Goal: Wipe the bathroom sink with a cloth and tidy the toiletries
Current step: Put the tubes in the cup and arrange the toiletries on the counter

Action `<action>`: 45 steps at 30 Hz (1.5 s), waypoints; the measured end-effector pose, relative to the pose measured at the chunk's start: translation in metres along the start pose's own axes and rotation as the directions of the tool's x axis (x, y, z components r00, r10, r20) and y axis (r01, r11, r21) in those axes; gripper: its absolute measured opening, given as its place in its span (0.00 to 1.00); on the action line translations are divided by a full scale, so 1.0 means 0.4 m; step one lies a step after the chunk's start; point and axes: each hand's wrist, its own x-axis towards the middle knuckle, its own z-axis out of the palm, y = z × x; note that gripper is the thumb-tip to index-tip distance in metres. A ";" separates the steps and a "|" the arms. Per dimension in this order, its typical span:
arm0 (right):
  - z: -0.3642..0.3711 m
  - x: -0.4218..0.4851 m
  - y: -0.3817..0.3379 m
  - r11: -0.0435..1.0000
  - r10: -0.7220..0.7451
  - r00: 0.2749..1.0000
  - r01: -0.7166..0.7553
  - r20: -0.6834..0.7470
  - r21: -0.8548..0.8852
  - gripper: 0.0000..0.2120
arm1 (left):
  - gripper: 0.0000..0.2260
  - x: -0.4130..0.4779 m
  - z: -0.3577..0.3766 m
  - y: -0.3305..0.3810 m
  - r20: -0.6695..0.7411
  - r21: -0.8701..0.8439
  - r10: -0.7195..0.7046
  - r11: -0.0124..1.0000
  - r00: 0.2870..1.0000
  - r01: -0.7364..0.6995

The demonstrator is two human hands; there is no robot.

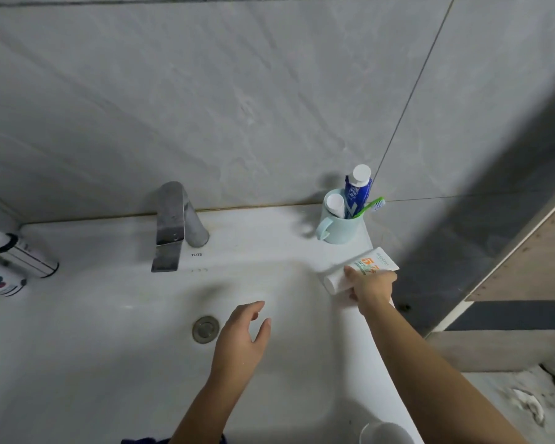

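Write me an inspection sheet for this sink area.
Surface: white sink, faint marks near the faucet.
Job's things: white tube at the right ledge; mint cup holding blue tube and toothbrush; no cloth plainly seen.
Clutter: bottles lying at the left edge.
Grips: left hand open over the basin; right hand holds the white tube.
Cables: nothing seen.
Surroundings: grey tiled wall.

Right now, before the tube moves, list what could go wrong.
1. The right hand grips the white tube at the narrow right sink rim; a slip could drop it to the floor or into the basin.
2. Lifting it toward the mint cup might knock the leaning green toothbrush out.
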 end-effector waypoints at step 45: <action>0.402 -0.097 -0.122 0.661 -0.683 0.558 0.746 0.471 0.077 0.18 | 0.19 0.102 -0.182 -0.164 -0.199 0.218 0.012 0.975 0.980 0.032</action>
